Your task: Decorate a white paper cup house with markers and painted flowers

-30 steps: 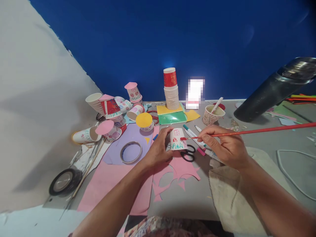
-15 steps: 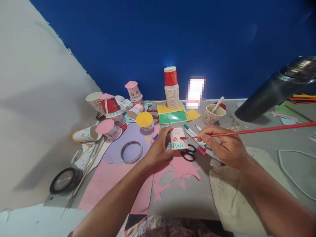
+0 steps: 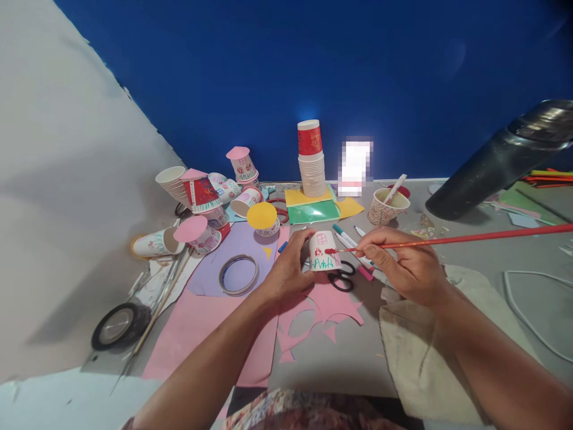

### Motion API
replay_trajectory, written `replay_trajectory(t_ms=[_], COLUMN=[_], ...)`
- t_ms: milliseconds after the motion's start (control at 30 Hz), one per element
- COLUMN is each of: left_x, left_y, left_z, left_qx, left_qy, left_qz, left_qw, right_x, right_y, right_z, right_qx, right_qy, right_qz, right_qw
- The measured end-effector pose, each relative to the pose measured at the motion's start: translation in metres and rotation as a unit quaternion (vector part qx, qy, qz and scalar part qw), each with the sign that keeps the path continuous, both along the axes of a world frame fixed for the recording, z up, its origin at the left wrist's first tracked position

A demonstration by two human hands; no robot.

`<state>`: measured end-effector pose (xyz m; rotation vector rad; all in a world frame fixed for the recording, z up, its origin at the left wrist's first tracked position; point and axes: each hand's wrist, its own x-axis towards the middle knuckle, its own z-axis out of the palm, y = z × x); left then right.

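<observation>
My left hand (image 3: 293,266) is closed around the side of an upside-down white paper cup (image 3: 323,258). A pink window, red marks and green grass strokes show on the cup. Between the fingers of my right hand (image 3: 400,260) is a long, thin red paintbrush (image 3: 474,238), its red-tipped bristles at the cup's painted side. Black-handled scissors (image 3: 342,282) lie just behind and below the cup. Several markers (image 3: 351,243) rest on the table between the cup and my right hand.
A stack of paper cups (image 3: 312,173) stands by the blue wall, left of a patterned cup (image 3: 388,208) holding a stick. Decorated cups (image 3: 242,164) crowd the left. Pink paper (image 3: 210,334), a tape roll (image 3: 239,275), a cloth (image 3: 416,352) and a dark bottle (image 3: 487,167) lie around.
The brush tip has shifted very slightly left on the cup's side. Both hands keep their holds, and the surrounding things look the same.
</observation>
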<state>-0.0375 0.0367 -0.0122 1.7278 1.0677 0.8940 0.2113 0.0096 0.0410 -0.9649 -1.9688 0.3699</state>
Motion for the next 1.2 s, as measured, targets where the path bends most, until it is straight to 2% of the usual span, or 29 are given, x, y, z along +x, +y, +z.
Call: replay_trajectory(t_ms=[367, 633, 1000, 1200], left_x=[0.0, 0.0, 0.002, 0.003], left_y=[0.0, -0.001, -0.005, -0.004], left_z=[0.0, 0.001, 0.002, 0.001], left_qx=[-0.006, -0.013, -0.055, -0.053], left_qy=[0.011, -0.002, -0.036, -0.05], left_qz=[0.006, 0.004, 0.012, 0.009], left_qw=[1.0, 1.0, 0.998, 0.997], right_x=[0.0, 0.002, 0.009, 0.01], right_y=[0.001, -0.001, -0.003, -0.002], right_z=[-0.003, 0.001, 0.015, 0.016], right_qx=[-0.007, 0.005, 0.035, 0.015], right_qy=[0.009, 0.024, -0.045, -0.056], right_qz=[-0.02, -0.068, 0.038, 0.065], right_qw=[1.0, 0.997, 0.998, 0.996])
